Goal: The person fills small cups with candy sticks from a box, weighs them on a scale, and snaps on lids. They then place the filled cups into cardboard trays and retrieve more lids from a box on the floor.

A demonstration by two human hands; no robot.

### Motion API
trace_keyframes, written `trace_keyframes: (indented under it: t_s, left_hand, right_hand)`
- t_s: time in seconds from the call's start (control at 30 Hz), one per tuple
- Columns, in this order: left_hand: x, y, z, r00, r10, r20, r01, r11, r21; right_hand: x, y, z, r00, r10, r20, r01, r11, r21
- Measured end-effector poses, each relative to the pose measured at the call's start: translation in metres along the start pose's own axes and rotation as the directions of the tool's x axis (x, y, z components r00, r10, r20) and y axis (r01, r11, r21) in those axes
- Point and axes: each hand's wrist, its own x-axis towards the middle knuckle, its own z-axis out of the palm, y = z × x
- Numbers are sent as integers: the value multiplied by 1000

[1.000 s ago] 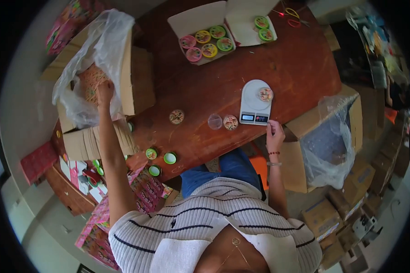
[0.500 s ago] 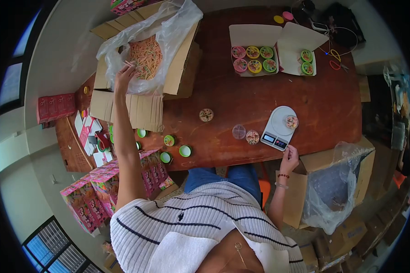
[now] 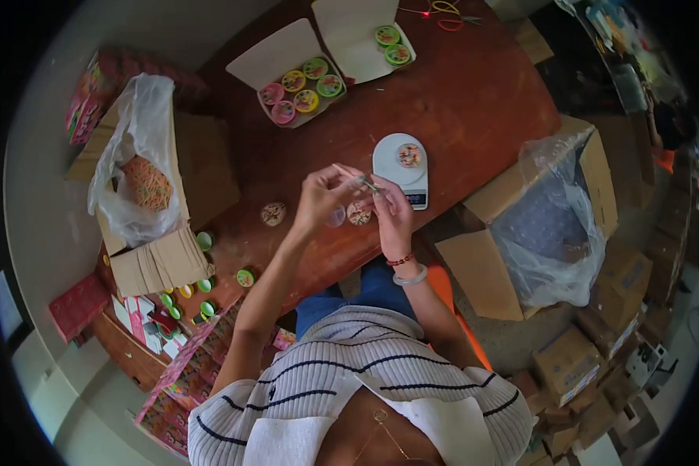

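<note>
My left hand [image 3: 326,198] is closed in a pinch on a few thin sticks above the table. Beside it, my right hand [image 3: 394,215] pinches the other end of the thin sticks. Just behind my right hand stands a white digital scale [image 3: 387,161], bearing a small round container of coloured pieces [image 3: 409,155]. Partly hidden below the hands are a filled round container [image 3: 358,213] and a clear round one [image 3: 335,217]. Another filled container [image 3: 272,213] sits to the left.
On the left is a cardboard box with a plastic liner [image 3: 149,99] holding thin sticks [image 3: 149,183]. An open white box [image 3: 276,51] holds pink, yellow and green lidded tubs. Green cups [image 3: 204,241] lie front left. A plastic-lined carton [image 3: 485,268] is on the right.
My left hand has left the stick box and come to the middle with thin sticks. My right hand has moved from the scale's front to meet it. The view has turned.
</note>
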Motion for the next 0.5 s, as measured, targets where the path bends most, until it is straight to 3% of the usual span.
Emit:
trace_keyframes:
  t_s: [0.03,0.1,0.13,0.17,0.23,0.27,0.33,0.37,0.4,0.43,0.47,0.5]
  left_hand:
    - [8,-19,13,1000,15,12,-15,1000,12]
    - [21,-49,30,1000,1,25,-4,995,102]
    - [27,-58,37,1000,-3,28,1,995,102]
    - [34,-67,45,999,-19,43,16,997,80]
    - [42,-76,57,997,-10,75,6,999,47]
    - [47,-77,60,997,-13,74,9,999,47]
    - [59,-79,63,999,34,30,-38,989,145]
    - [68,-83,58,991,137,3,-131,937,323]
    - [79,-89,51,970,241,-3,-209,846,491]
    - [87,-88,50,942,336,-3,-277,783,557]
    - [92,-88,52,943,333,-6,-274,784,557]
    - [96,-83,54,949,316,-4,-247,748,616]
  right_hand:
    - [1,10,-16,1000,-8,-14,8,1000,-5]
    - [0,24,-43,971,22,-238,-12,999,46]
    - [0,25,-50,959,66,-277,-15,983,182]
    - [2,26,-59,957,69,-282,-17,983,182]
    - [7,37,-87,934,218,-284,-87,907,412]
    - [11,46,-105,944,201,-260,-90,919,384]
    - [21,34,-114,925,134,-356,-77,982,171]
    - [30,30,-117,902,36,-430,-54,998,-30]
    - [41,27,-122,902,39,-431,-57,998,-30]
    - [52,25,-129,910,-89,-406,-23,965,-263]
    - [63,23,-135,914,-207,-350,14,877,-481]
    - [72,24,-139,920,-258,-294,45,817,-575]
